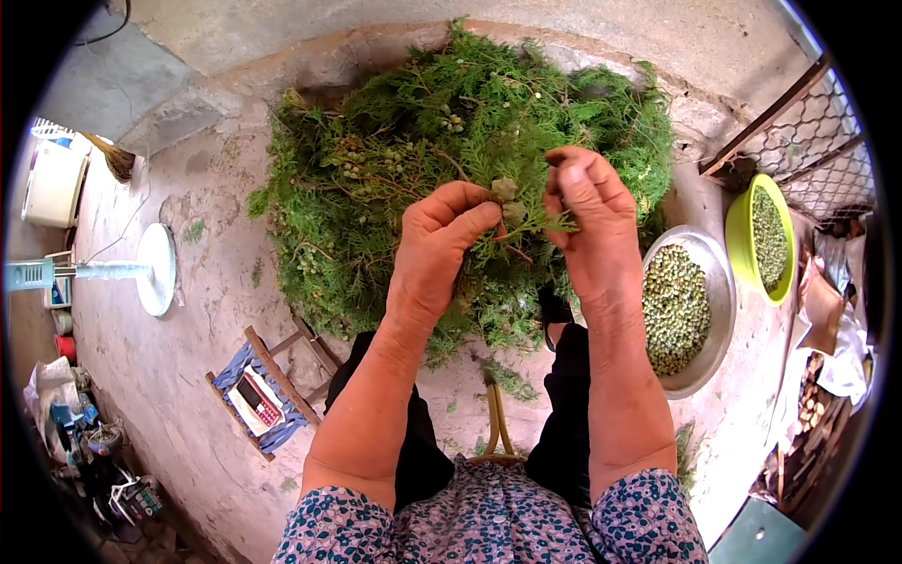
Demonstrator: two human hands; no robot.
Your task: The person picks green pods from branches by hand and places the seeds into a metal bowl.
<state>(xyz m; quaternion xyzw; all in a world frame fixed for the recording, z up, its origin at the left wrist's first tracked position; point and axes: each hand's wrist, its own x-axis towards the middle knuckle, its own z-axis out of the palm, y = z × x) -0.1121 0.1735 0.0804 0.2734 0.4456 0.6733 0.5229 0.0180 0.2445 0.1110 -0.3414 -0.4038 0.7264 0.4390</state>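
My left hand (447, 233) pinches a small cypress-like sprig (521, 224) that bears grey-green cones (504, 190) at thumb and fingertip. My right hand (590, 211) is just right of it, thumb against curled fingers, with the sprig's leafy tip by its lower fingers. Whether those fingers grip anything is hidden. Beneath both hands spreads a large heap of green conifer branches (394, 233), with clusters of cones among the foliage. By my right forearm stands a metal basin (720, 338) that holds many loose green cones (676, 310).
A lime-green tub (738, 233) of cones stands behind the basin, near a wire-mesh panel (810, 134). To the left are a low folding stool (276, 374) with a keypad phone (259, 400) on it and a round-based stand (156, 269). Bags and wood pieces line the right side.
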